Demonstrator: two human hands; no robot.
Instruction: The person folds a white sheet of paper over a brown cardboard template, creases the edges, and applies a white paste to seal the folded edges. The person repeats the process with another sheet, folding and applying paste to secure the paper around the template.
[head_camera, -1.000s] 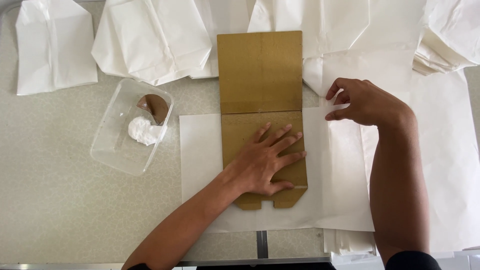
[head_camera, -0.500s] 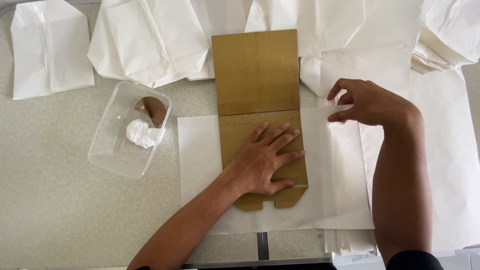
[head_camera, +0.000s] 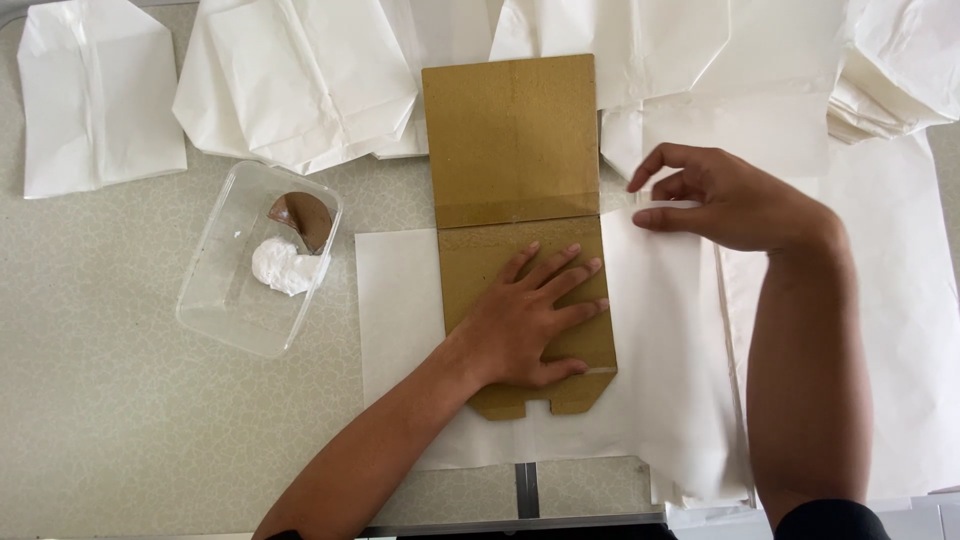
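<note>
A pale speckled tabletop (head_camera: 120, 420) fills the view, with folded white paper bags (head_camera: 300, 80) spread along its far edge from ten to two o'clock. At the centre lies a brown cardboard template (head_camera: 510, 140), creased across its middle, its lower half resting on a flat white paper sheet (head_camera: 395, 300). The left hand (head_camera: 530, 325) lies flat, palm down, fingers spread, pressing the lower half of the cardboard and gripping nothing. At two o'clock from it, the right hand (head_camera: 725, 200) is partly curled, thumb and fingers pinching the raised edge of the white paper just beside the cardboard's right side. At nine o'clock from the cardboard sits a clear plastic tub (head_camera: 225, 300) holding a dab of white paste (head_camera: 280, 267) and a brown rounded piece (head_camera: 302, 215).
</note>
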